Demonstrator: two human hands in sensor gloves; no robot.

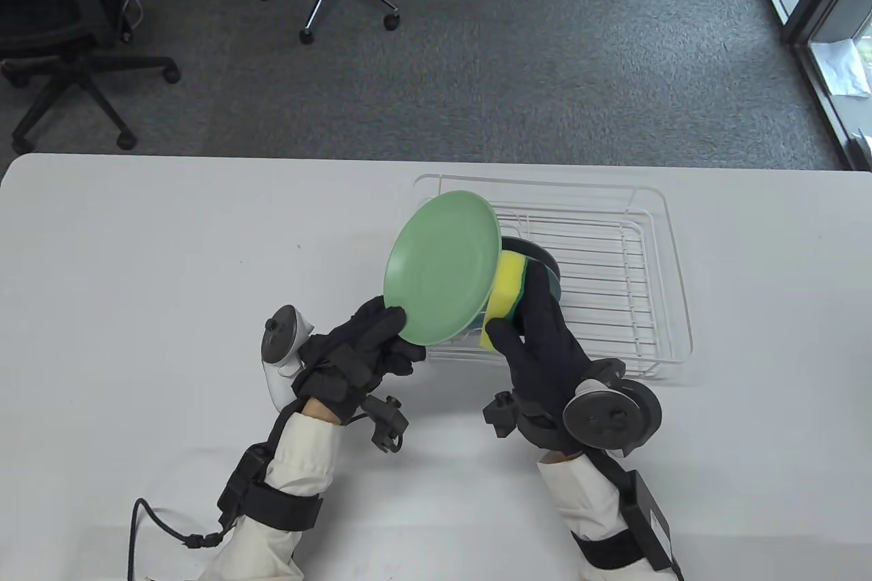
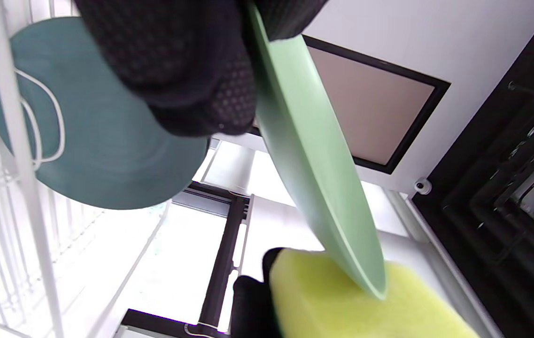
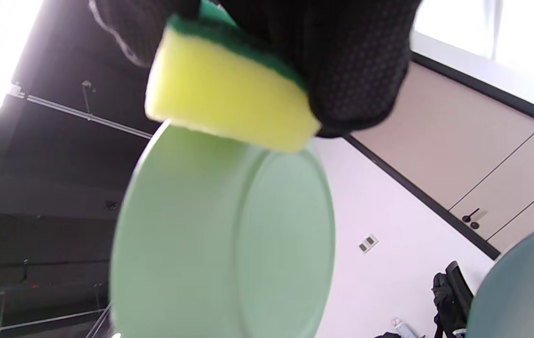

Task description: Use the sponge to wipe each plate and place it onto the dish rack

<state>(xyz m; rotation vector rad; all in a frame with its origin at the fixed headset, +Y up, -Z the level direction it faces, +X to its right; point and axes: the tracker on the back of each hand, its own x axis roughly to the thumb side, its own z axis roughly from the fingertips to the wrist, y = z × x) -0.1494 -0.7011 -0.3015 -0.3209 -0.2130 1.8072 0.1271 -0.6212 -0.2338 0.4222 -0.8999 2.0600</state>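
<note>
A light green plate (image 1: 441, 266) is held tilted above the table, its face toward the camera. My left hand (image 1: 371, 342) pinches its lower rim. My right hand (image 1: 538, 336) grips a yellow sponge with a green scouring side (image 1: 505, 291) and presses it against the plate's back at the right edge. The sponge (image 2: 342, 305) meets the plate's rim (image 2: 313, 164) in the left wrist view. The plate's underside (image 3: 229, 244) and the sponge (image 3: 224, 94) show in the right wrist view. A dark teal plate (image 1: 548, 268) stands in the white wire dish rack (image 1: 633, 268), mostly hidden behind the sponge.
The rack sits at the table's right middle, its far edge near the table's back edge. The teal plate (image 2: 102, 141) stands behind rack wires (image 2: 13, 117) in the left wrist view. Office chairs (image 1: 61, 56) stand on the carpet beyond the table.
</note>
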